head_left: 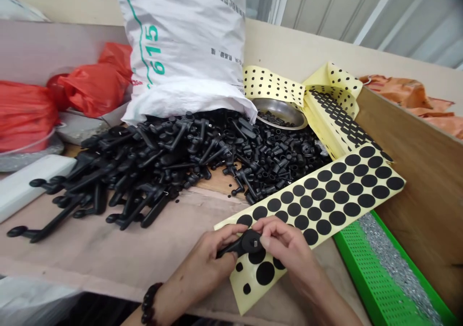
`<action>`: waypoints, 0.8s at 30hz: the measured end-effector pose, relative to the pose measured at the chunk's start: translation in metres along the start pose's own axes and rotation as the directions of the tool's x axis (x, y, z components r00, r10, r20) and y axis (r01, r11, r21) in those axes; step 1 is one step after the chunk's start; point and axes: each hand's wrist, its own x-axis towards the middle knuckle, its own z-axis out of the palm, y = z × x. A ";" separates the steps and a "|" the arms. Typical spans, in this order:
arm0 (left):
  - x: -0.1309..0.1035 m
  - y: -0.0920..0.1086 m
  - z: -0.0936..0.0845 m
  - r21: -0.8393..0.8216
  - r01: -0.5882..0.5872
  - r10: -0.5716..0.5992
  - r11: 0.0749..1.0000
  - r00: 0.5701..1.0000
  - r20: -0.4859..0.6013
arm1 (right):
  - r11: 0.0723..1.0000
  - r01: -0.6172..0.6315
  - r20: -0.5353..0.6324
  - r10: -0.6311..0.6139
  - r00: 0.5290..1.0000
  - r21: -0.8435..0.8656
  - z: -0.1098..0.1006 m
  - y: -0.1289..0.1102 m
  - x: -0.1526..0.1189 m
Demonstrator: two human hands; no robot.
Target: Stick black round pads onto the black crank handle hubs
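From the head camera, the left hand (213,253) closes around the handle of a black plastic part (243,244), holding it over the near end of a yellow backing sheet (318,205) covered in black round pads. The right hand (285,249) pinches its thumb and fingertips at the part's round head, touching it from the right. Behind the hands, a heap of black parts (173,162) spills from a tipped white woven sack (184,46) across the brown work surface (108,249). A metal bowl (280,111) sits beside the sack, red bags (54,99) lie at the left, and a green perforated tray (365,273) stands at the right.
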 end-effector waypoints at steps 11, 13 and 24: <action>0.003 -0.012 0.004 0.007 0.027 -0.026 1.000 0.998 -0.065 | 0.999 0.030 0.005 -0.030 1.000 -0.023 0.008 0.000 -0.003; 0.005 -0.012 0.005 -0.034 0.058 -0.059 0.998 0.998 -0.030 | 0.998 0.057 0.021 -0.057 0.998 -0.029 0.011 -0.001 -0.003; 0.001 -0.011 0.011 -0.167 0.024 -0.055 0.986 0.982 -0.182 | 0.965 -0.124 0.044 0.117 0.992 0.231 0.005 0.010 -0.010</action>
